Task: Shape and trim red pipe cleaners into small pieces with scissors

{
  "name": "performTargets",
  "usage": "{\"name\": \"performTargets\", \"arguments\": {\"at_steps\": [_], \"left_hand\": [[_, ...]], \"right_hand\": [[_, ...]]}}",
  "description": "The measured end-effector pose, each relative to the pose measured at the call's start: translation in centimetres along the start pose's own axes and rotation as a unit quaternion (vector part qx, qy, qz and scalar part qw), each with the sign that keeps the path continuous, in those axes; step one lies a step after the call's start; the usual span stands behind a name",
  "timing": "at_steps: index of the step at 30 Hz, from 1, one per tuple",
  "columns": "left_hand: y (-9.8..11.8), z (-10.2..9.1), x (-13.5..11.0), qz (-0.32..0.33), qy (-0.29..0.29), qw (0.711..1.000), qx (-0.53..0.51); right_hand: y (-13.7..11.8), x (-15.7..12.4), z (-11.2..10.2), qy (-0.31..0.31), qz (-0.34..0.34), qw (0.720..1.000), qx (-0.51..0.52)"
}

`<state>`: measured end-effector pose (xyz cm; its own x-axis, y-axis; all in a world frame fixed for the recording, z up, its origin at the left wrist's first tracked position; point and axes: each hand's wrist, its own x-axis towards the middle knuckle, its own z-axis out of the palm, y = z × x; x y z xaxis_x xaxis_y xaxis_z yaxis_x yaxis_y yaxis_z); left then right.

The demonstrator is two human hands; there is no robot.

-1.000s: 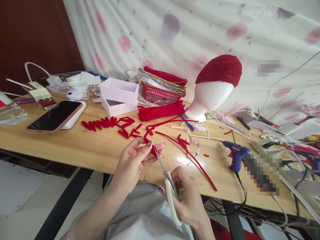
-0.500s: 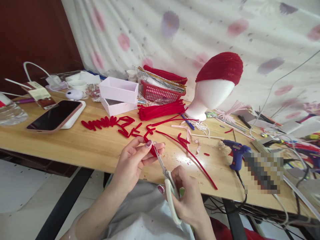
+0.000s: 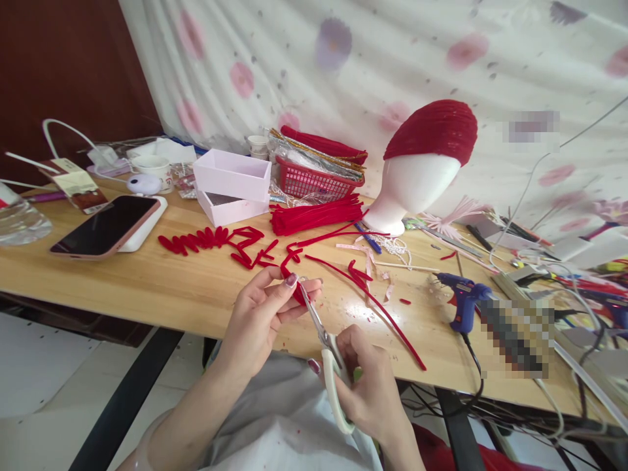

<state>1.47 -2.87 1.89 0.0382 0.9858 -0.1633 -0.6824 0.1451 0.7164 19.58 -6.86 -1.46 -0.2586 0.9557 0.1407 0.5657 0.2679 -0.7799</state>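
Observation:
My left hand (image 3: 260, 314) pinches a short red pipe cleaner piece (image 3: 298, 294) just above the near edge of the wooden table (image 3: 147, 288). My right hand (image 3: 367, 386) grips white-handled scissors (image 3: 326, 363), whose blades point up to that red piece. A row of folded red pipe cleaner loops (image 3: 210, 239) lies on the table beyond my hands. A long red pipe cleaner (image 3: 383, 311) stretches to the right of them. Behind sits a bundle of red pipe cleaners (image 3: 314, 217).
A white foam head with a red cap (image 3: 422, 163) stands at the back. Nearby are a red basket (image 3: 316, 183), pink boxes (image 3: 230, 186), a phone (image 3: 105, 226) at the left and a blue glue gun (image 3: 461, 301) with cables at the right.
Both hands stay almost where they were, with the scissors at the red piece. The view has shifted slightly.

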Motion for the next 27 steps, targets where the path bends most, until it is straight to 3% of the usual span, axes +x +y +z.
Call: {"name": "performTargets", "arguments": {"at_steps": [11, 27], "left_hand": [[0.02, 0.19, -0.04, -0.008, 0.010, 1.000, 0.002], [-0.24, 0.24, 0.08, 0.001, 0.013, 1.000, 0.000]], "right_hand": [[-0.18, 0.01, 0.07, -0.008, 0.022, 0.999, 0.037], [0.12, -0.02, -0.03, 0.006, 0.006, 1.000, -0.008]]}}
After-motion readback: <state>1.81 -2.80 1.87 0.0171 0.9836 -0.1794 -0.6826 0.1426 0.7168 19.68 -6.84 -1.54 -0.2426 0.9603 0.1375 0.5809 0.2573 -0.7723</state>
